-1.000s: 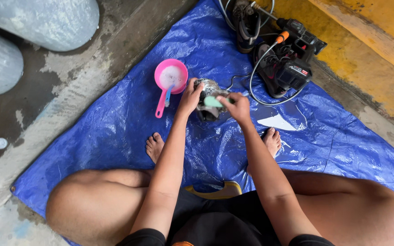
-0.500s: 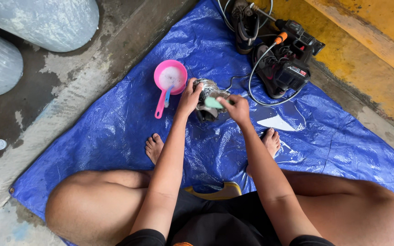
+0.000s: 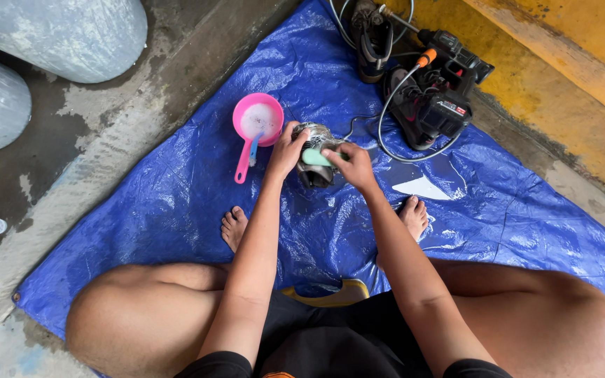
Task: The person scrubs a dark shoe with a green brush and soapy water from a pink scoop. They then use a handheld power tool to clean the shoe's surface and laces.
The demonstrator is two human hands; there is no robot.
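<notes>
On the blue tarp (image 3: 176, 210), between the person's bare feet and a pink dipper (image 3: 257, 122) of soapy water, sits a grey shoe (image 3: 314, 157). The left hand (image 3: 287, 150) grips its side, fingers curled around it and pressed together. The right hand (image 3: 350, 164) pinches a pale green brush (image 3: 314, 157) against the top of the shoe.

To scrub well, I judge the left hand should brace the shoe firmly so it cannot roll on the wet plastic, while the brush works in short strokes with light pressure, dipped often in the suds.

Much of the shoe is hidden under both hands (its toe and sole cannot be made out), and the bristles are not visible. More dark shoes (image 3: 414, 105) lie beyond with a hose (image 3: 386, 119) looped around them; the farthest is cut off by the frame's top edge.
</notes>
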